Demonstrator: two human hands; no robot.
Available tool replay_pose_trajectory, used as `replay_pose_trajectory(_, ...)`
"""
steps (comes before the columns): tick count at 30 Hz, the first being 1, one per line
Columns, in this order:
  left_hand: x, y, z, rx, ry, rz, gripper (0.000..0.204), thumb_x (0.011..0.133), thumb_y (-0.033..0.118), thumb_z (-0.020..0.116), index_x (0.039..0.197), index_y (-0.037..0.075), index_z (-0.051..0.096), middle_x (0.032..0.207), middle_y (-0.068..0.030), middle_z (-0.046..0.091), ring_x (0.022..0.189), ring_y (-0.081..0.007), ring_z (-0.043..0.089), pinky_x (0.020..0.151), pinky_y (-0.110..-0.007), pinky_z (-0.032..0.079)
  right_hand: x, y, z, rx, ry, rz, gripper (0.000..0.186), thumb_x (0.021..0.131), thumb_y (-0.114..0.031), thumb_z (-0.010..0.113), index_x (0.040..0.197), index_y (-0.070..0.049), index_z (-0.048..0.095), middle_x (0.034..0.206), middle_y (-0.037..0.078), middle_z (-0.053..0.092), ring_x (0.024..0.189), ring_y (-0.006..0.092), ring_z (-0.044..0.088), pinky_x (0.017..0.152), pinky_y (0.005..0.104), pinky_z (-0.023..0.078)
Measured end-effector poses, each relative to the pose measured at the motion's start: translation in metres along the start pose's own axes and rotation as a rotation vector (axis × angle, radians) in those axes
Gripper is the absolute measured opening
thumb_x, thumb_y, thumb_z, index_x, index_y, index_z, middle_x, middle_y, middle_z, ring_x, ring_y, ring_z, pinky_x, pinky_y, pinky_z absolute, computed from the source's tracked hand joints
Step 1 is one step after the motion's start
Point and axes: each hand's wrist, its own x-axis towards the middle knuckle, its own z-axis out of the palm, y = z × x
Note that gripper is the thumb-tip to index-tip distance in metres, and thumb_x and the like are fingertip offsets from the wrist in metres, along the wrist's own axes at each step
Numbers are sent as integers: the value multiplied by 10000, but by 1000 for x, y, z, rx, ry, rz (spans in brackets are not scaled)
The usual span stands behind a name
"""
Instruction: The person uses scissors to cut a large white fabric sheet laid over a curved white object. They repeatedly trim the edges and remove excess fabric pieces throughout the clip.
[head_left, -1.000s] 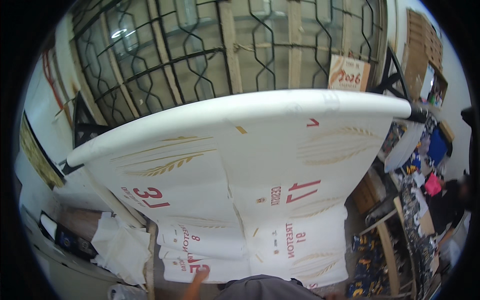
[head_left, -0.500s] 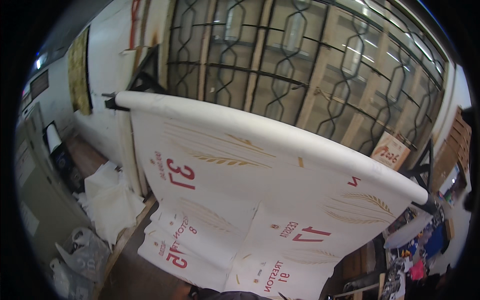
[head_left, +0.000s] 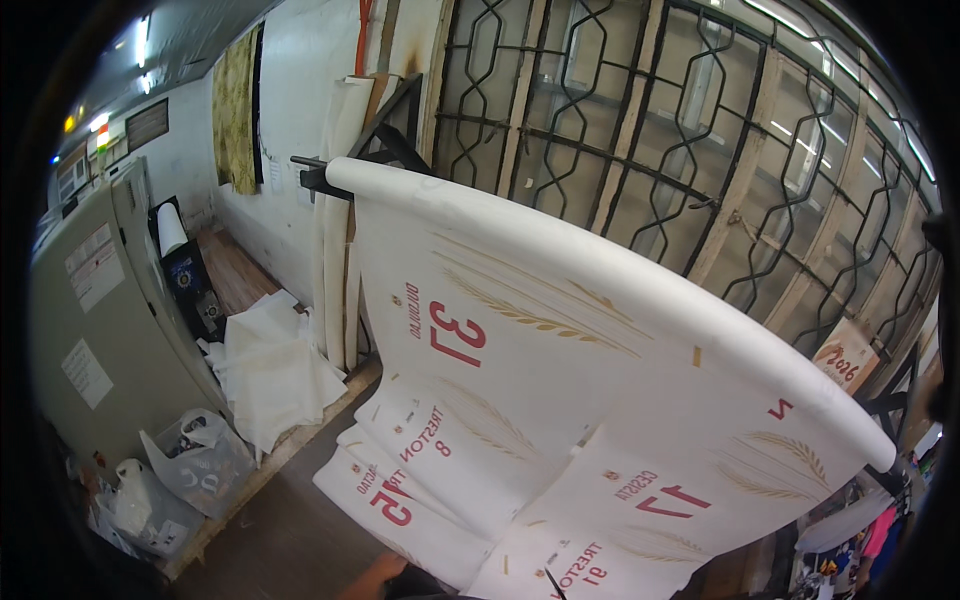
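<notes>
A long white roll point(head_left: 600, 270) rests across black wall brackets, and its printed sheet point(head_left: 560, 400) hangs down toward me. Mirrored red lettering and golden wheat ears mark the sheet. At the bottom edge, beside the sheet's lower left part, shows a bit of my left hand or forearm point(head_left: 378, 577); its fingers cannot be made out. A thin dark pointed blade point(head_left: 554, 582), perhaps of scissors, sticks up over the lower sheet. Whatever holds it is below the picture, and my right hand does not show.
Behind the roll is a window with a black metal grille point(head_left: 620, 130). Left stand a grey-green cabinet point(head_left: 100, 310), plastic bags point(head_left: 200, 465) and crumpled white sheets point(head_left: 265, 370) by a wooden ledge. Upright rolls point(head_left: 335, 270) lean at the wall. Colourful clutter point(head_left: 850, 540) lies right.
The view has turned left, so the roll and sheet sit farther right. Skin of my left hand or forearm now shows at the bottom edge. More of the dark blade is visible.
</notes>
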Motion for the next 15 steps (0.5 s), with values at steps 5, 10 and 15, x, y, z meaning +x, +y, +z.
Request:
replay_pose_trajectory(5,-45,-155,-84,91,-212,-553,344,970,309,544,1073,24,708,1098,-177,710,992,-331,679,892,-452,517,-53,-31,68,180,57,167,265,954,-218,675,989,43,707,776,131,709,620,217,671,531,379,529)
replay_pose_trajectory(10,-36,-199,-175,75,-211,-653,325,966,277,539,1059,11,701,1025,-175,718,934,-312,686,856,-436,527,-68,-81,139,264,93,219,265,945,-254,668,916,7,699,726,98,669,596,201,621,512,378,483)
replay_pose_trajectory(15,51,-185,-228,192,-202,-425,306,963,245,534,1045,-2,695,952,-173,726,876,-293,692,819,-420,537,-85,-36,208,328,93,258,279,936,-291,661,844,-29,690,675,65,629,572,184,570,492,378,437)
